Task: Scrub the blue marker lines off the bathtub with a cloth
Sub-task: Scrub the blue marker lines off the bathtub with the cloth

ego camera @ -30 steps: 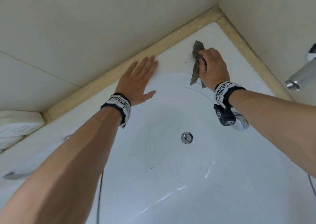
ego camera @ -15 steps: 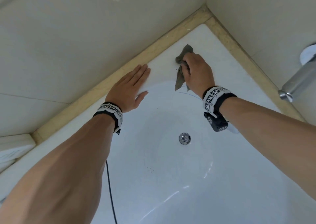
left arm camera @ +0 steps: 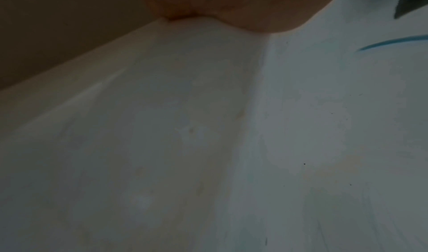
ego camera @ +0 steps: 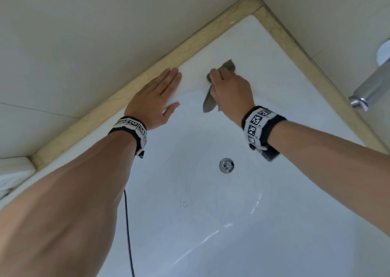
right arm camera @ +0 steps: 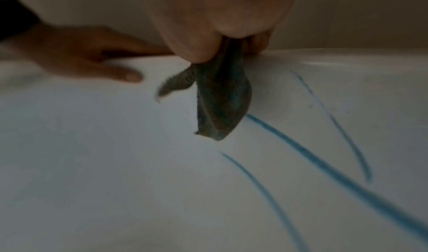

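A: How does the crumpled grey-green cloth [ego camera: 211, 102] look?

B: Limp and nubbly, stained bluish; one pointed tail hangs from the right hand [ego camera: 231, 90], whose fingers curl around it at the upper centre of the frame, on the glossy white bathtub [ego camera: 274, 82] rim.

A: And the blue marker lines [right arm camera: 324, 166]?

B: Three curved strokes in the right wrist view, lower right of the cloth.

A: The left hand [ego camera: 155, 99]?

B: Flat, fingers straight, pressing on the rim just left, holding nothing.
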